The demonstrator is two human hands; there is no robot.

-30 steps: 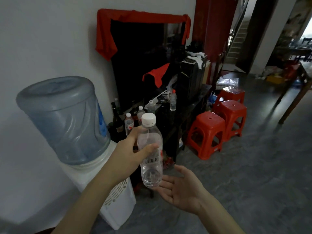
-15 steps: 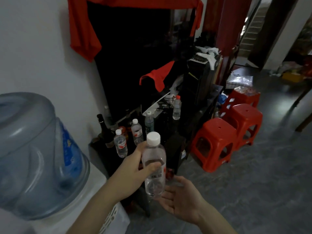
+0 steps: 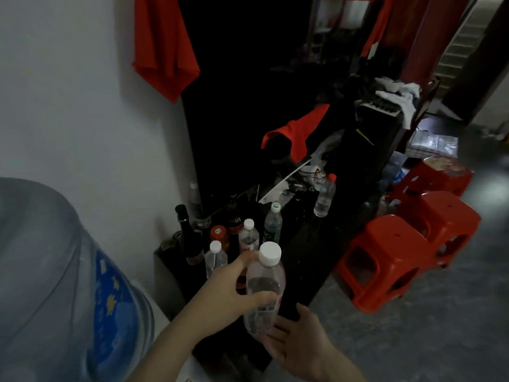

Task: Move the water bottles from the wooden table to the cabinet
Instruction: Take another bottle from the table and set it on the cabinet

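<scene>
Bottle (image 3: pixel 263 292) upright in my left hand (image 3: pixel 228 290), fingers wrapped round its middle, cap up. My right hand (image 3: pixel 296 343) lies open, palm up, just beneath its base. The dark cabinet (image 3: pixel 308 260) top, already carrying bottles, sits directly ahead and below; I judge the left hand nearer.

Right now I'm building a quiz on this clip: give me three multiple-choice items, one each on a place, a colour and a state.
1. Where is the held bottle?
A. over the cabinet's near end
B. on a red stool
C. on the floor

2. What colour is its cap?
A. red
B. white
C. green

3. How is the right hand?
A. gripping the cap
B. open under the bottle's base
C. out of view

Key: 1 A, the left hand holds it above the dark top; 2 B, the cap is plainly white; 3 B, its fingers lie spread beneath the base.
</scene>
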